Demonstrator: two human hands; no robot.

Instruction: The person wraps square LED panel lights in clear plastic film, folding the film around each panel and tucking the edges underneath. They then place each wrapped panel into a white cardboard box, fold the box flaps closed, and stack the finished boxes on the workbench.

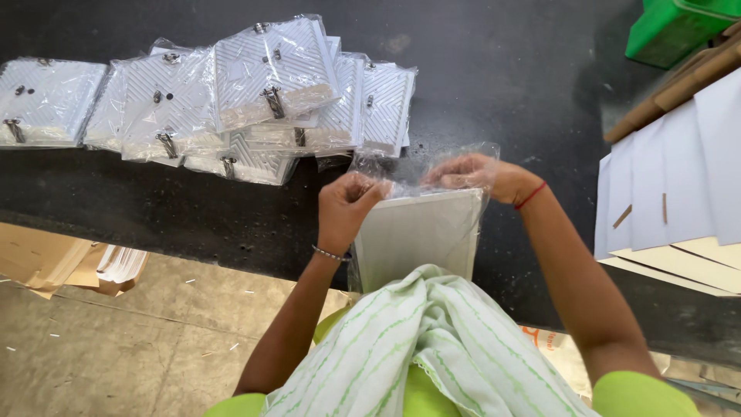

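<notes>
Nearest, a striped scarf (432, 340) hangs over the table edge (193, 224). Above it, the left hand (347, 205) and right hand (478, 174) pinch the mouth of a thin, crinkly bag (421, 174) around a flat white square plate (417, 235). A hard tug could tear the film. Beyond lies a heap of ribbed, bagged plates (255, 100).

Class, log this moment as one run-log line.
left hand: grips clear bag mouth | right hand: grips bag mouth | white panel: inside bag | bagged panels: piled on black table
</notes>
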